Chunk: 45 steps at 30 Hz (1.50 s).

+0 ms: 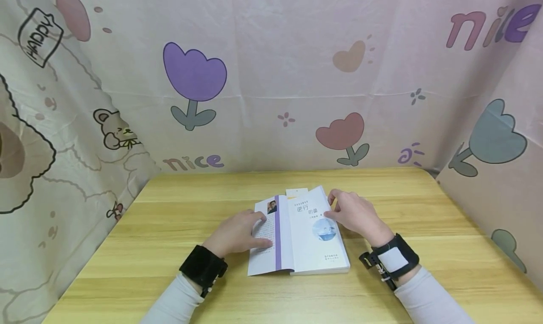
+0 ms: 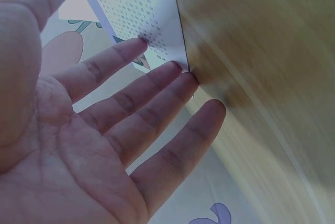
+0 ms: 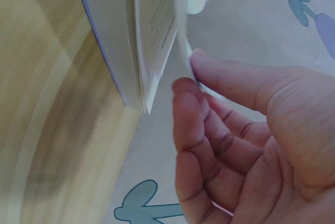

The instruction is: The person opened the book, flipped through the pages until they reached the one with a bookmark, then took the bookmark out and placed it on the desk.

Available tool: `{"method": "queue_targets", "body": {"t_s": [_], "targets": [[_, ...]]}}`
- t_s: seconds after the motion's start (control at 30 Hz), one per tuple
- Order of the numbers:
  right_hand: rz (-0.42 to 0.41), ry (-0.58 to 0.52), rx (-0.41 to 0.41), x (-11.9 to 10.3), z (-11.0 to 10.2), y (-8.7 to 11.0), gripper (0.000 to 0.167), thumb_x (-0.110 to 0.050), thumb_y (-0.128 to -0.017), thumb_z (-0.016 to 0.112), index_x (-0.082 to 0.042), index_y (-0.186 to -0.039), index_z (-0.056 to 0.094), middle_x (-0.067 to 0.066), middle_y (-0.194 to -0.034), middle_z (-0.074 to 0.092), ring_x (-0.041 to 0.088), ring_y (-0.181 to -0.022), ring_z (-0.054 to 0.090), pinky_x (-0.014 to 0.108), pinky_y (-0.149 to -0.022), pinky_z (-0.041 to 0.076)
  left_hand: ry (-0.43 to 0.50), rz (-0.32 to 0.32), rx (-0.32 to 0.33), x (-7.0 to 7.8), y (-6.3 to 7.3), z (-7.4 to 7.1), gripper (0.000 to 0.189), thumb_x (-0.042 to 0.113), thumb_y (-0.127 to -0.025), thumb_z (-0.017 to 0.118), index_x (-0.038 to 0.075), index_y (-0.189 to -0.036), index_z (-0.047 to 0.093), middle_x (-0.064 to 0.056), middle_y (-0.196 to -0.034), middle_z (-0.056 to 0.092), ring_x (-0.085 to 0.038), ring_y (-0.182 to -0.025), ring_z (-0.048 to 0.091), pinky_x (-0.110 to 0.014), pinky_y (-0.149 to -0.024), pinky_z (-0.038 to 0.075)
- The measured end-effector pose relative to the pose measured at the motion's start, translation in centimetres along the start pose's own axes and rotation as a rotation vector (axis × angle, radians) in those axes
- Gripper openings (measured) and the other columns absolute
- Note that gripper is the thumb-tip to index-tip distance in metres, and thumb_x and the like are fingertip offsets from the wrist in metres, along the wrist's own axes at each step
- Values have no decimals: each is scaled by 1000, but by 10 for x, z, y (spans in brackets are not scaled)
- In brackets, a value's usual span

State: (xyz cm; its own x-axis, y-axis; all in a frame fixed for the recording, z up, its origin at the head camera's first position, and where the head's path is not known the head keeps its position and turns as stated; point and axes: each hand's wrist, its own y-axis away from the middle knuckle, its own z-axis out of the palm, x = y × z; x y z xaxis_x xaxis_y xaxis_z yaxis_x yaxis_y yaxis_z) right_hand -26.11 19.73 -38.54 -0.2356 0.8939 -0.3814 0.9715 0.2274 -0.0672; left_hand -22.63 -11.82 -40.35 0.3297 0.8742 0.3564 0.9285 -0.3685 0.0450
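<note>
A paperback book lies open on the wooden table, its title page facing up with Chinese characters and a round blue picture. The cover flap, with a purple stripe and a small portrait photo, is spread out to the left. My left hand rests on that flap, fingers extended; the left wrist view shows its fingertips at the flap's edge. My right hand pinches the outer edge of a raised page between thumb and index finger, and other pages show beneath it.
A white card or tag sticks out past the book's top edge. Wooden tabletop surrounds the book. Behind the table hangs a curtain printed with tulips and hearts. Both wrists wear black bands.
</note>
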Motion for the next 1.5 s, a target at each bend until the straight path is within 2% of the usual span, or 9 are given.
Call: {"method": "queue_targets", "body": {"t_s": [0.1, 0.23, 0.33, 0.5, 0.77, 1.0, 1.13, 1.5], "targets": [[-11, -8, 15, 0, 1, -1, 22, -22, -93, 85, -9, -100, 68, 1, -78, 69, 15, -64, 57, 27, -55, 41, 6, -5, 2, 0, 0, 0, 74, 53, -83, 90, 11, -140, 67, -15, -136, 71, -29, -119, 68, -56, -106, 59], [-19, -12, 27, -1, 1, -1, 19, -20, -93, 85, -9, -95, 69, 1, -77, 69, 15, -65, 58, 28, -56, 41, 7, -4, 0, -1, 0, 0, 74, 52, -84, 90, 11, -141, 67, -15, -136, 71, -30, -120, 68, -57, -106, 59], [-17, -13, 27, -2, 1, -1, 18, -18, -93, 85, -8, -100, 71, 2, -78, 70, 15, -65, 59, 27, -56, 41, 2, -2, -4, 0, 1, 0, 74, 53, -85, 89, 11, -142, 67, -15, -137, 71, -31, -122, 68, -57, -106, 59], [-31, -21, 29, -1, 3, -1, 29, -16, -92, 86, -8, -112, 67, 2, -78, 70, 15, -63, 58, 27, -53, 42, -6, -2, -8, 0, 1, 1, 74, 53, -86, 88, 12, -143, 66, -15, -139, 70, -32, -125, 67, -56, -108, 58], [-46, -18, 36, 0, 4, -1, 28, -15, -91, 86, -9, -108, 64, 3, -79, 71, 15, -62, 58, 27, -52, 41, -10, 3, -1, 0, 1, 1, 73, 52, -86, 88, 12, -142, 67, -16, -139, 70, -33, -125, 67, -57, -109, 57], [-22, -26, 17, -1, 4, -2, 46, -15, -92, 85, -4, -132, 65, 5, -82, 74, 15, -64, 61, 27, -54, 44, -4, -2, -2, 1, 1, 0, 73, 51, -85, 89, 11, -142, 67, -16, -139, 70, -33, -126, 67, -57, -109, 57], [-20, -25, 18, 0, 3, -2, 54, -16, -92, 85, -1, -140, 62, 6, -85, 75, 15, -64, 61, 26, -53, 44, -4, -8, -3, 1, 1, 0, 74, 52, -85, 89, 10, -142, 67, -17, -141, 69, -34, -128, 67, -58, -110, 57], [2, -31, 22, -2, 3, 0, 53, -16, -93, 85, 1, -137, 62, 8, -87, 76, 16, -66, 61, 26, -55, 44, -6, -4, -5, 0, 1, 1, 73, 53, -85, 89, 12, -142, 67, -16, -140, 70, -33, -126, 67, -58, -109, 57]]}}
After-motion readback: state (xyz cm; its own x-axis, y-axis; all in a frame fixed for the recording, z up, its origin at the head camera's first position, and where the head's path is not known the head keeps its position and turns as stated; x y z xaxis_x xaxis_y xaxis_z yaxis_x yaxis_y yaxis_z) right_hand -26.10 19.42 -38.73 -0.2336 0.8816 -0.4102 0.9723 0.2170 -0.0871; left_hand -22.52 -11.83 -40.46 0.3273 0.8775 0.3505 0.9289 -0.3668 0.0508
